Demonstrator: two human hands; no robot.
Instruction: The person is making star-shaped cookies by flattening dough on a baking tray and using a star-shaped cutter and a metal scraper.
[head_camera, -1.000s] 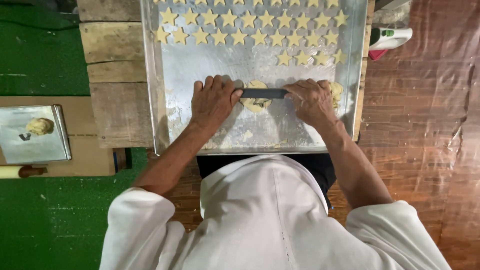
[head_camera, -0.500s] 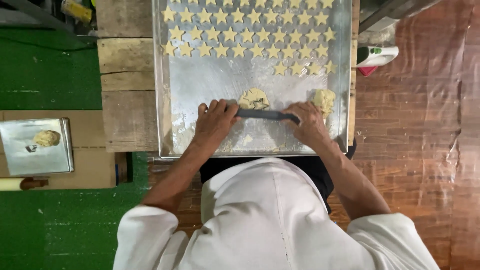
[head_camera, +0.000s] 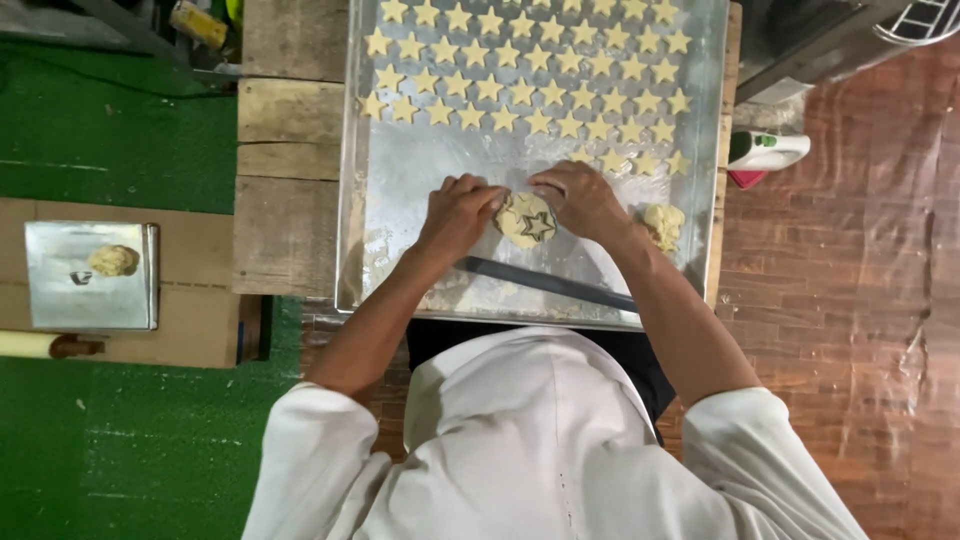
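A flattened round of pale dough (head_camera: 515, 222) lies on the metal baking tray (head_camera: 400, 200). A dark star-shaped cutter (head_camera: 539, 227) sits in the round. My left hand (head_camera: 458, 213) has its fingertips on the left edge of the round. On its upper right edge are the fingers of my right hand (head_camera: 582, 198). A dark rolling rod (head_camera: 545, 283) lies loose on the tray, just nearer to me than my hands. Several rows of cut star cookies (head_camera: 530, 75) fill the far part of the tray.
A lump of spare dough (head_camera: 663, 223) rests at the tray's right side. The tray sits on a wooden bench (head_camera: 285, 150). To the left, a small metal tray (head_camera: 90, 290) holds another dough lump (head_camera: 112, 260). A white and green object (head_camera: 765, 150) stands by the bench's right edge.
Both hands have let go of the rolling rod, which now lies nearer to me. They have moved onto the flattened round, and the star cutter now sits in it.
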